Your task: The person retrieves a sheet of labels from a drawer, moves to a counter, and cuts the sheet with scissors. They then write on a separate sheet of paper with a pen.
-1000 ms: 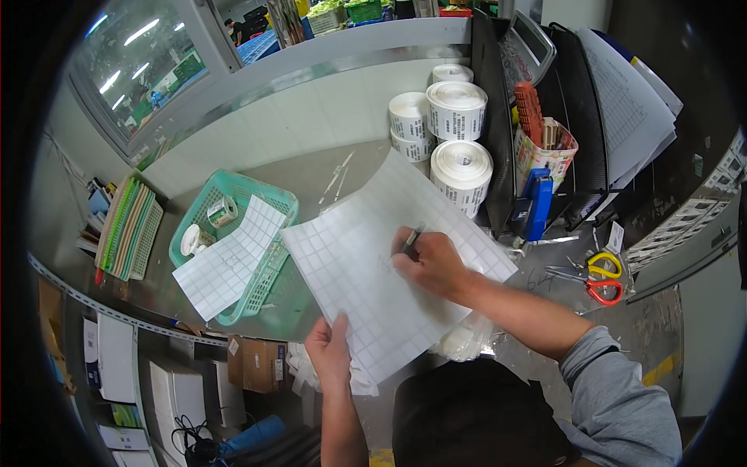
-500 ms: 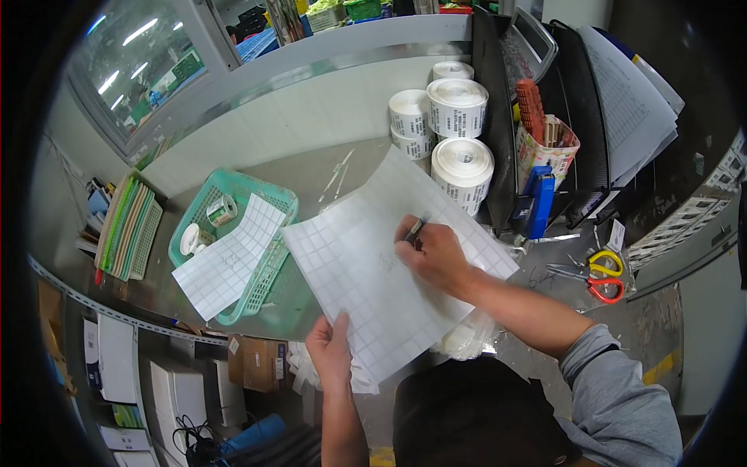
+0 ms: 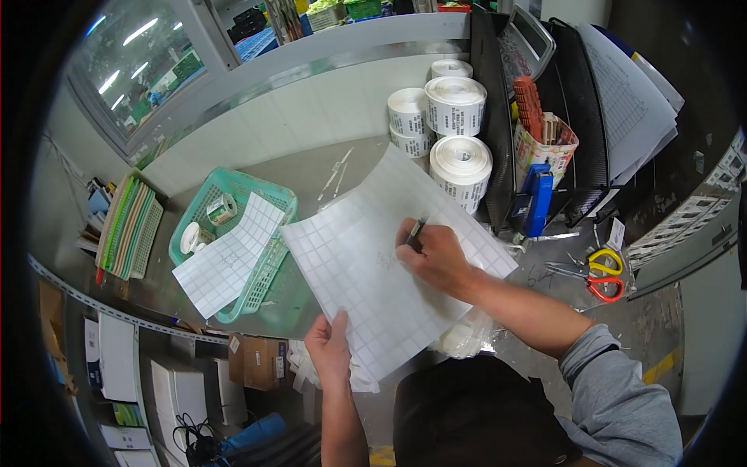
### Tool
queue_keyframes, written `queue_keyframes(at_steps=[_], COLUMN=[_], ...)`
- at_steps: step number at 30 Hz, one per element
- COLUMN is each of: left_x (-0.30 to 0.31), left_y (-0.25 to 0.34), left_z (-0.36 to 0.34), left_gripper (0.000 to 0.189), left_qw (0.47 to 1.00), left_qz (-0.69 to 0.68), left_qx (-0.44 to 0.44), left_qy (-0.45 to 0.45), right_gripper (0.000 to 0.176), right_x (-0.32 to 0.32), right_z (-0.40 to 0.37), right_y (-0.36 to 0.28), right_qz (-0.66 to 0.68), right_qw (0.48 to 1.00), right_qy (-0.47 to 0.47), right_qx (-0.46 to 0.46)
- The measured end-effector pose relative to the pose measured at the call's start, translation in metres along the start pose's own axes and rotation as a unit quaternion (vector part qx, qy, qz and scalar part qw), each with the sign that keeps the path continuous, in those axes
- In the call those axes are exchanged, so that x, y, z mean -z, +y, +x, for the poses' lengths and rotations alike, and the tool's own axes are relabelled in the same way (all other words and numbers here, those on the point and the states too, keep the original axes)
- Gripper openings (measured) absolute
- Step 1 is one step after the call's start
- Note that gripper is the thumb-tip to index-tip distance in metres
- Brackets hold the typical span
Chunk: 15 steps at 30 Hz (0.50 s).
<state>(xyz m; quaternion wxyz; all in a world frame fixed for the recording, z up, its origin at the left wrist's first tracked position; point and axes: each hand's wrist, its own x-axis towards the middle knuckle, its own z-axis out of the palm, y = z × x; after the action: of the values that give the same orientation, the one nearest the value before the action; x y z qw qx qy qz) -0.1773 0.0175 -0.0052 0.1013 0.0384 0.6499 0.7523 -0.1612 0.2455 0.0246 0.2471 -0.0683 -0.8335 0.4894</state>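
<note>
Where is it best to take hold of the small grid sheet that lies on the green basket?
Pinch the small sheet at its left corner, coming from the left. That corner seems to stick out past the basket rim, so fingers can likely slide under it.

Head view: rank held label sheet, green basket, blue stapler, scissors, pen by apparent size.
1. label sheet
2. green basket
3. blue stapler and scissors, too alike to rank
4. pen, mostly hidden in right hand

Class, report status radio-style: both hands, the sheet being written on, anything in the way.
Left hand pinching grid sheet at near edge. Right hand holding pen, tip on sheet. Label rolls beside far corner.
</note>
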Motion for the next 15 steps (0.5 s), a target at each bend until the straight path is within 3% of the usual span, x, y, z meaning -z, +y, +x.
queue_keyframes(at_steps=[4, 6, 7, 9, 11, 13, 15], left_x=[-0.005, -0.011, -0.01, -0.003, -0.001, 0.036, 0.068], left_y=[0.003, 0.016, 0.023, 0.037, 0.074, 0.102, 0.145], left_z=[-0.003, -0.011, -0.015, -0.026, -0.027, -0.006, 0.016], left_gripper=[0.009, 0.008, 0.008, 0.01, 0.01, 0.008, 0.022], left_qw=[1.0, 0.998, 0.998, 0.978, 0.947, 0.915, 0.939], left_qz=[-0.003, 0.014, 0.014, 0.1, 0.11, 0.154, 0.123], left_qx=[-0.005, -0.057, -0.062, -0.171, -0.269, -0.322, -0.265], left_qy=[0.005, 0.019, 0.026, 0.058, 0.134, 0.19, 0.183], right_gripper=[0.006, 0.006, 0.006, 0.008, 0.013, 0.013, 0.012], right_x=[0.006, 0.013, 0.02, 0.038, 0.057, 0.071, 0.078], right_z=[-0.003, -0.002, -0.006, -0.016, -0.022, -0.027, -0.031], right_y=[-0.013, -0.028, -0.038, -0.055, -0.064, -0.075, -0.078], right_qz=[-0.006, -0.021, 0.039, 0.151, 0.152, 0.234, 0.242], right_qw=[1.0, 1.0, 0.998, 0.982, 0.967, 0.947, 0.946], right_qy=[0.008, 0.02, 0.047, 0.082, 0.127, 0.146, 0.149], right_qx=[0.002, 0.008, 0.017, 0.078, 0.159, 0.164, 0.157])
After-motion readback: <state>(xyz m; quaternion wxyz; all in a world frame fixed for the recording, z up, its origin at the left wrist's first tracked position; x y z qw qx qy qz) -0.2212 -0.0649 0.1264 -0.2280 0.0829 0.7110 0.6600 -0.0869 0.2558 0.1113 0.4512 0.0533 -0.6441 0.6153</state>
